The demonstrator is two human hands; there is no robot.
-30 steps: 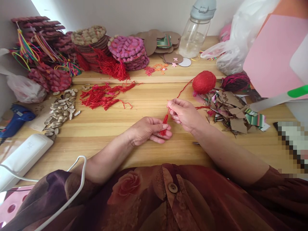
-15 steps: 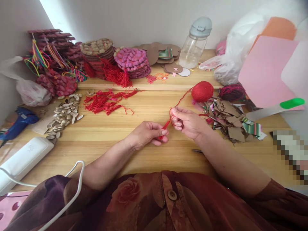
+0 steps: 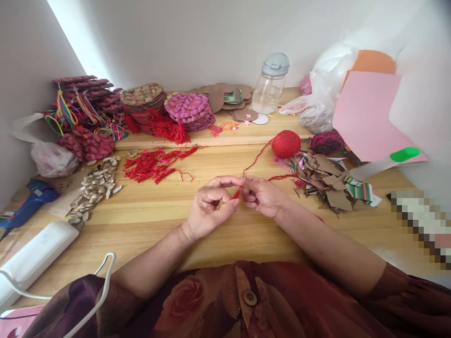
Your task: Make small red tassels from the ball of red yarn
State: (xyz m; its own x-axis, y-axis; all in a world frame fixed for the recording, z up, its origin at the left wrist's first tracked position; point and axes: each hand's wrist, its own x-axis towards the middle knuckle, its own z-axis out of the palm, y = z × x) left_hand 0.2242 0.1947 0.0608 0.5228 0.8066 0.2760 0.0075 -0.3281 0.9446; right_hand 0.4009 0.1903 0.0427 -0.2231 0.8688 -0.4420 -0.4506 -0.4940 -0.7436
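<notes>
My left hand [image 3: 213,203] and my right hand [image 3: 261,196] meet over the middle of the table. Between them is a small bundle of red yarn [image 3: 238,193], pinched by my left fingers and mostly hidden. A strand of red yarn [image 3: 256,158] runs from the red yarn ball [image 3: 286,143] down to my right fingertips, which are closed on it. To the left lies a loose pile of red tassels [image 3: 155,164]. Another red strand [image 3: 282,177] stretches out to the right of my right hand.
Sunflower-like pale shells [image 3: 97,185], a blue glue gun [image 3: 30,202] and a white power strip [image 3: 42,256] lie left. Cardboard scraps [image 3: 329,176] and a dark purple yarn ball [image 3: 327,142] are right. Round decorated stacks [image 3: 190,111] and a bottle [image 3: 270,87] stand on the back ledge.
My hands have come together, and my left index finger now reaches up to my right fingertips. The red bundle is less visible. The whole view has shifted slightly.
</notes>
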